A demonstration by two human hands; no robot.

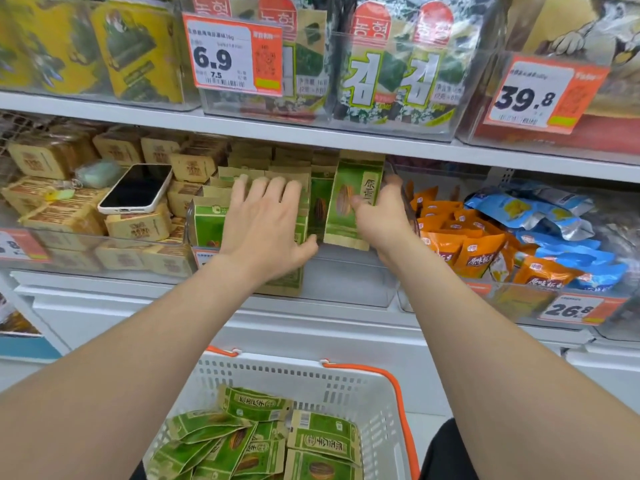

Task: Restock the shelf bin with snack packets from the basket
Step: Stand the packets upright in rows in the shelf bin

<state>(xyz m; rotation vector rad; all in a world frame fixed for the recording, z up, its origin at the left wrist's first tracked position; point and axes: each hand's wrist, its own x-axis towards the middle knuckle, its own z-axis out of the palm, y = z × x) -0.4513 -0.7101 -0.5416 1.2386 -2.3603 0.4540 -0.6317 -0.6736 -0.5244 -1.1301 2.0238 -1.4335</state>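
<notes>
Bare forearms (156, 323) end in the left hand (263, 223) and right hand (381, 220); black clothing (446, 452) below.

Bright, even store light; glare on clear bin fronts, wide-angle bending at edges, slight softness.

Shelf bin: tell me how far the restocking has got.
Done: rows of green packets stand in the bin. In hand: the left hand presses on those rows while the right hand pinches one more packet upright beside them. Left: a pile of packets lies in the basket.
</notes>
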